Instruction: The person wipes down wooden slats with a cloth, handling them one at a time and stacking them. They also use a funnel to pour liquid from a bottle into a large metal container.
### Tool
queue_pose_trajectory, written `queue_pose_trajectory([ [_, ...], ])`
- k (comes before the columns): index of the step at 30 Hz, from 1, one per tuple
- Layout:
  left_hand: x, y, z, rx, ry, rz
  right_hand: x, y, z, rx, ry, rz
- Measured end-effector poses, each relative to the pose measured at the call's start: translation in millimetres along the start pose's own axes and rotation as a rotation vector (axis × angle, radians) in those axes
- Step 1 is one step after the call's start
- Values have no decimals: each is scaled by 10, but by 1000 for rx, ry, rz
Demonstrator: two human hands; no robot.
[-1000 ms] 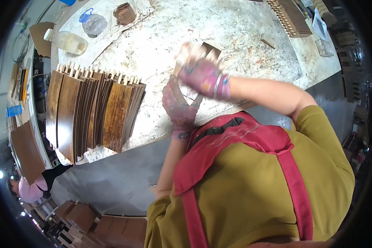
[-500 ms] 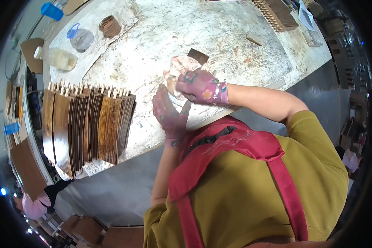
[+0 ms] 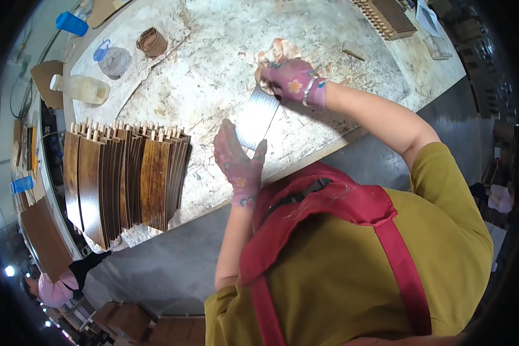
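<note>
A thin wooden slat (image 3: 258, 118), shiny with reflected light, lies on the worktable. My left hand (image 3: 240, 164), in a purple flowered glove, holds its near end between thumb and fingers. At the slat's far end my right hand (image 3: 288, 81), gloved alike, is closed on a crumpled, pinkish stained cloth (image 3: 279, 49). The cloth bulges out beyond the knuckles. The right hand and cloth hide the far end of the slat.
Brown slats (image 3: 130, 179) with pale pegged ends stand packed at the left. Behind them are a bottle of cloudy liquid (image 3: 86, 89), a clear container (image 3: 115, 62) and a brown roll (image 3: 151, 42). More slats (image 3: 386, 20) lie far right, beyond a small stick (image 3: 353, 53).
My right hand has slid the cloth away from me along the slat to its far end, uncovering the slat's shiny middle. My left hand has stayed at the near end.
</note>
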State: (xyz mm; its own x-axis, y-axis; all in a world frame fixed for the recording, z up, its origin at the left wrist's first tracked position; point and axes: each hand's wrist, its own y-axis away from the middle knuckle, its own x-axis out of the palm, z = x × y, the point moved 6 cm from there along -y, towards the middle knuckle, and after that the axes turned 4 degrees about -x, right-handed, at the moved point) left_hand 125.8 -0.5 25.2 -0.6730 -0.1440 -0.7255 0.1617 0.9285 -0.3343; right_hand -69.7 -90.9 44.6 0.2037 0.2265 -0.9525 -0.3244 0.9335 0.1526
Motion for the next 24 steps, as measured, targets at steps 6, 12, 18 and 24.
queue_pose_trajectory([
  [6,34,-16,50,32,30,-24,277,-224,148,-73,-27,-153],
  [12,15,11,46,25,44,13,185,21,489,-162,205,-76],
  [18,17,1,16,18,71,-15,-233,-334,-789,272,71,11],
  [24,37,-44,-1,70,47,-32,-252,44,-1125,184,-283,-288],
])
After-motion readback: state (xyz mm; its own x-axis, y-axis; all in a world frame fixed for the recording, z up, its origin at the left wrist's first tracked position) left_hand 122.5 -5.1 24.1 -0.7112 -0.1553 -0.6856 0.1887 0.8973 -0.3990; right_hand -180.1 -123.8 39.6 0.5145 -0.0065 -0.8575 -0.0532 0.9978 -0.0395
